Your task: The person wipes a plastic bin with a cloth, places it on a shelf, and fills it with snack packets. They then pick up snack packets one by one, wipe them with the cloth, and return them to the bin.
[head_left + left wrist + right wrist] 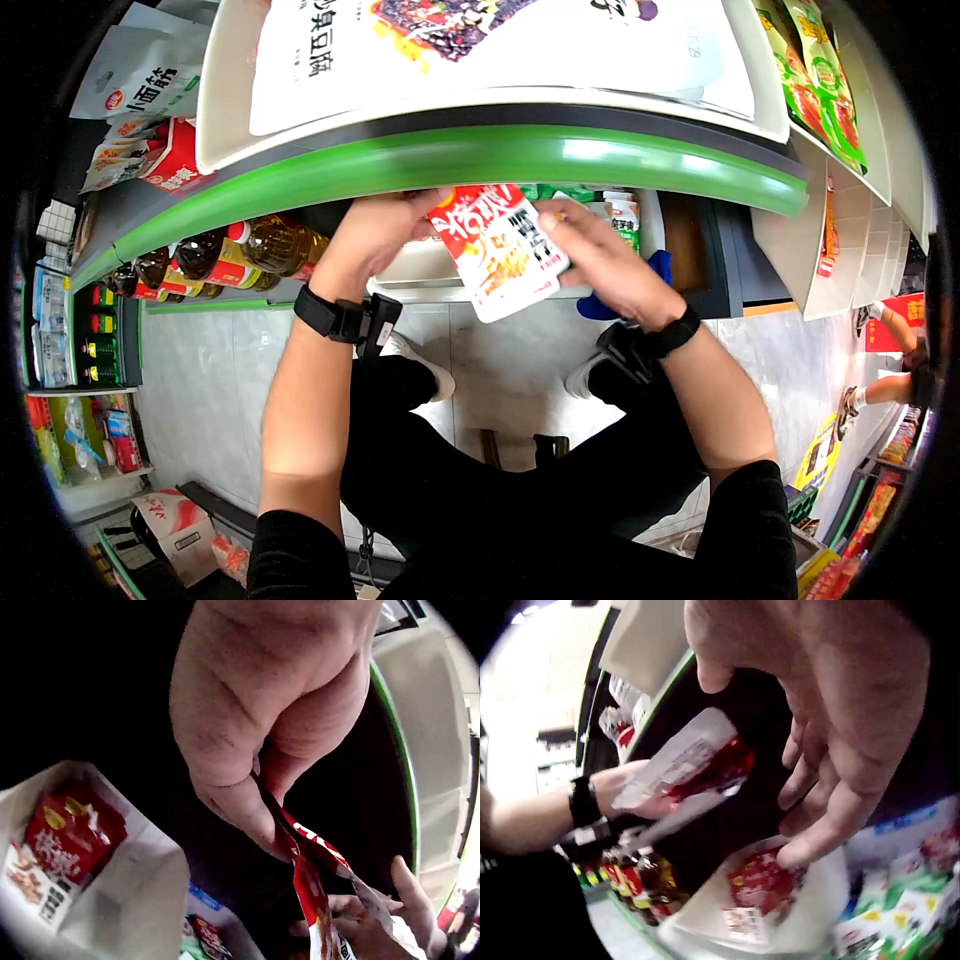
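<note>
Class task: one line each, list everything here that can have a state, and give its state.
Red-and-white packet: held in the left grip; sealed or not, cannot tell
Left grip: pinching
Right grip: open, fingers loosely bent
White bin: red packet inside, not full
Red-capped bottle: closed
Upper tray: holding a large white packet
Left wrist strap: fastened

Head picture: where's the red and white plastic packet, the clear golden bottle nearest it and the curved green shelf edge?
Red and white plastic packet (508, 258), head view: its printed front.
Clear golden bottle (283, 247), head view: its rounded body.
Curved green shelf edge (480, 160), head view: middle of the strip.
</note>
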`<state>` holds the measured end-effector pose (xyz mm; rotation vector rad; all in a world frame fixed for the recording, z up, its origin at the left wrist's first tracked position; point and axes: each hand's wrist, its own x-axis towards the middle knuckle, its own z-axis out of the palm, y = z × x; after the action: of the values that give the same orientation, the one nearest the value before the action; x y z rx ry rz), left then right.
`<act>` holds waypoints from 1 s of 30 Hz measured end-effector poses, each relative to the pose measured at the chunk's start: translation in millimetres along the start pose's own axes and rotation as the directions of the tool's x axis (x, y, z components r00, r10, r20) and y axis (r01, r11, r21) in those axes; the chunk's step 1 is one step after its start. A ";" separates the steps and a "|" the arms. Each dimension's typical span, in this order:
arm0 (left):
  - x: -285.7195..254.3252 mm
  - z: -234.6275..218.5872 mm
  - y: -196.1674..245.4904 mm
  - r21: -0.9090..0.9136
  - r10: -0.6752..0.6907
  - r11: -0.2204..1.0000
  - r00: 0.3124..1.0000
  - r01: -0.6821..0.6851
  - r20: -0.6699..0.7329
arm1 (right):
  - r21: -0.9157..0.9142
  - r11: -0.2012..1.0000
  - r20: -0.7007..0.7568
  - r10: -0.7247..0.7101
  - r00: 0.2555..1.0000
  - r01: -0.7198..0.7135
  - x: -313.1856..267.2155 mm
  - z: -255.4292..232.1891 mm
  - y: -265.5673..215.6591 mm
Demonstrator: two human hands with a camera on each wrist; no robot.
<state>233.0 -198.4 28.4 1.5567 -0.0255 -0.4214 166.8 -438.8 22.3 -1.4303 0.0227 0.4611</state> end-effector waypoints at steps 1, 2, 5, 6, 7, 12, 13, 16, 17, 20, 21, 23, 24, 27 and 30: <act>-2.8 7.9 -2.1 -0.062 -0.002 0.998 1.000 0.004 0.022 | 0.111 0.991 0.069 0.072 0.995 -0.079 -3.6 7.6 1.5; -4.9 14.9 -4.3 -0.123 -0.004 0.992 0.999 0.009 0.044 | 0.117 0.987 0.104 0.098 0.990 -0.110 -7.4 12.6 -0.2; -4.7 21.1 -11.7 -0.184 -0.109 0.975 0.990 0.125 0.095 | 0.245 0.966 0.104 0.061 0.993 -0.086 -7.8 16.6 17.6; -11.0 25.2 -8.8 -0.154 -0.167 0.971 0.979 0.184 0.114 | 0.281 0.955 0.091 0.071 0.993 -0.094 -7.7 15.0 22.8; -15.9 28.2 -8.5 -0.122 -0.224 0.963 0.966 0.240 0.131 | 0.316 0.943 0.079 0.080 0.994 -0.101 -8.1 12.0 26.5; -23.4 38.9 -38.0 0.094 -0.277 0.960 0.941 0.263 0.195 | 0.225 0.950 -0.012 0.224 0.974 -0.216 -3.6 -12.6 35.5; -20.5 38.0 -38.0 0.154 -0.296 0.950 0.941 0.272 0.164 | 0.173 0.952 -0.041 0.265 0.963 -0.254 -0.5 -19.5 34.8; -11.3 28.5 -48.8 0.368 -0.208 0.918 0.968 0.144 0.139 | 0.317 0.937 -0.244 0.233 0.941 -0.150 13.9 -37.8 30.5; -7.4 25.6 -54.1 0.444 -0.153 0.893 0.977 0.073 0.148 | 0.339 0.932 -0.291 0.230 0.929 -0.125 23.9 -53.5 36.2; -2.3 21.3 -63.9 0.527 -0.113 0.850 0.974 -0.007 0.194 | 0.392 0.918 -0.363 0.218 0.906 -0.064 47.8 -93.1 37.5; -1.1 19.5 -68.2 0.550 -0.107 0.835 0.972 -0.027 0.209 | 0.419 0.908 -0.402 0.169 0.900 0.016 60.5 -114.2 52.1; -2.3 16.6 -74.6 0.576 0.041 0.807 0.985 -0.132 0.168 | 0.321 0.941 -0.439 0.050 0.897 0.104 57.3 -142.7 57.5; -1.6 13.2 -74.6 0.634 0.079 0.754 0.982 -0.172 0.173 | 0.314 0.948 -0.491 0.108 0.864 0.061 56.7 -156.0 62.9; 0.6 3.2 -76.5 0.803 0.075 0.570 0.984 -0.173 0.159 | 0.265 0.964 -0.581 0.155 0.799 0.006 56.7 -155.4 65.1; 3.4 -3.9 -85.0 0.897 0.021 0.404 0.982 -0.179 0.187 | 0.195 0.980 -0.538 0.134 0.832 -0.033 49.6 -125.6 46.6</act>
<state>216.4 -192.1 -54.8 2.6204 -0.5670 -0.4459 229.4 -540.9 -55.5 -1.3453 0.5837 0.0976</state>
